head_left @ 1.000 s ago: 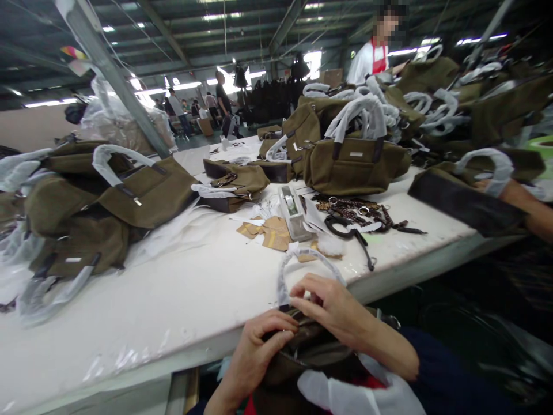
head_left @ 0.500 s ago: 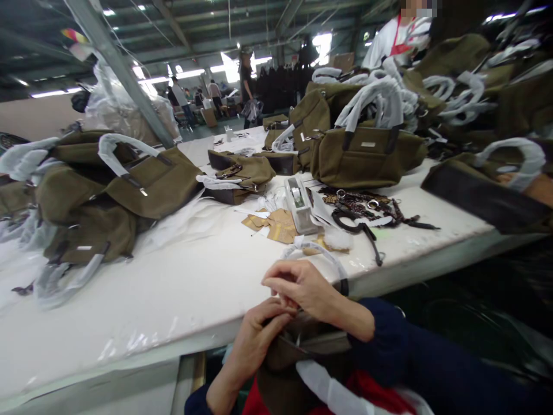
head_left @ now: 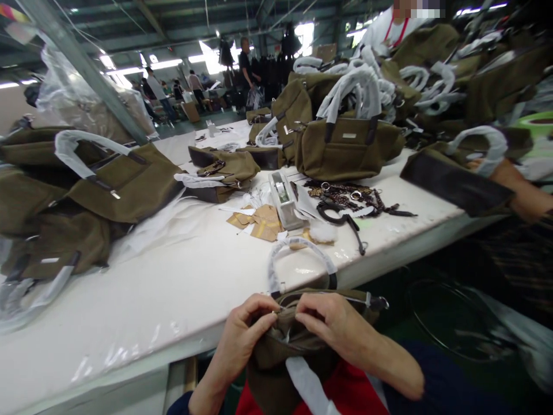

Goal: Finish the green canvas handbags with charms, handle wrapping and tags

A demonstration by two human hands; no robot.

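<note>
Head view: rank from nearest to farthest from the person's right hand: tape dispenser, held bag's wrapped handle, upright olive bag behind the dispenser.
1. Wrapped handle of the held bag, just above the right hand.
2. Tape dispenser, mid-table.
3. Upright olive bag, far side, behind the dispenser.

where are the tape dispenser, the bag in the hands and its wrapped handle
tape dispenser [head_left: 288,212], head view, on its white body
bag [head_left: 270,363], head view, on its olive cloth below the zip
wrapped handle [head_left: 302,242], head view, top of its arch
</note>
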